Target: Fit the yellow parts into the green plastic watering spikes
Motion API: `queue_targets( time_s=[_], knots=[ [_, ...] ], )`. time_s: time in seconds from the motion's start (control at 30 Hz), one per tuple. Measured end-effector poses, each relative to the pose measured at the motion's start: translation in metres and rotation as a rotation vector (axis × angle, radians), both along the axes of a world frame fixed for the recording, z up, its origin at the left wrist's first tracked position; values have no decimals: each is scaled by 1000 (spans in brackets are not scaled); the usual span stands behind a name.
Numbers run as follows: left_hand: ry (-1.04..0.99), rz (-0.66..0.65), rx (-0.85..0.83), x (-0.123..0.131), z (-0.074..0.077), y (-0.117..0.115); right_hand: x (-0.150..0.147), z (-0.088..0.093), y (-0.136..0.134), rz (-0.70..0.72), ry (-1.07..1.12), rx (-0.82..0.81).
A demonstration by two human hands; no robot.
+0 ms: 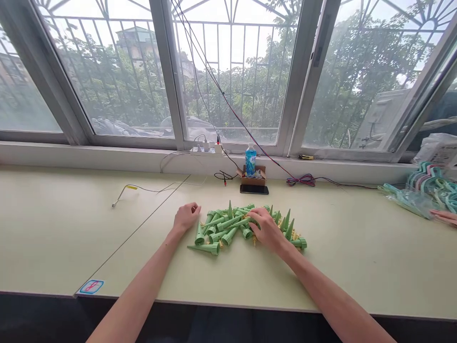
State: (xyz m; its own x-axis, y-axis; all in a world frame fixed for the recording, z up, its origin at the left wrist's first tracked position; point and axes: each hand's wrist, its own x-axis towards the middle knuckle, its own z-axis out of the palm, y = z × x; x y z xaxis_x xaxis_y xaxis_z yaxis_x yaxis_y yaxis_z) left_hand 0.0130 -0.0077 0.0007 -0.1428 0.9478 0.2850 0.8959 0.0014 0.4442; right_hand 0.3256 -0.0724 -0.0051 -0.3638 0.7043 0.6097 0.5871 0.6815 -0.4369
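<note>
A heap of several green plastic cone spikes (228,227) with small yellow parts lies on the pale green table (53,228), in the middle. My left hand (186,216) rests at the heap's left edge with its fingers curled into a loose fist; what it holds, if anything, is hidden. My right hand (266,228) lies on top of the heap's right half, fingers bent down among the spikes and touching them. One spike (205,247) lies apart at the front left of the heap.
A blue bottle (251,162) stands in a small cardboard box (254,179) by the window sill, with a black phone (254,189) in front. Cables run along the sill. Pastel plastic items (428,188) and another person's fingers (444,216) are at the far right.
</note>
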Motion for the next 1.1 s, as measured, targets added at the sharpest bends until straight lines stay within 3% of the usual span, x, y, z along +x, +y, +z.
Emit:
queue_targets(
  time_s=[0.53, 0.8, 0.9, 1.0, 1.1],
  knots=[
    [-49, -18, 57, -1, 2, -2, -3, 1, 0, -27, 68, 20],
    [-119, -37, 314, 17, 21, -19, -9, 6, -6, -28, 263, 132],
    [-159, -185, 505, 37, 31, -37, -12, 4, -6, -21, 294, 160],
    [-157, -418, 525, 67, 36, -54, -14, 1, -5, -14, 303, 152],
    [-164, -543, 499, 101, 38, -63, -16, -2, -5, -27, 316, 126]
  ],
)
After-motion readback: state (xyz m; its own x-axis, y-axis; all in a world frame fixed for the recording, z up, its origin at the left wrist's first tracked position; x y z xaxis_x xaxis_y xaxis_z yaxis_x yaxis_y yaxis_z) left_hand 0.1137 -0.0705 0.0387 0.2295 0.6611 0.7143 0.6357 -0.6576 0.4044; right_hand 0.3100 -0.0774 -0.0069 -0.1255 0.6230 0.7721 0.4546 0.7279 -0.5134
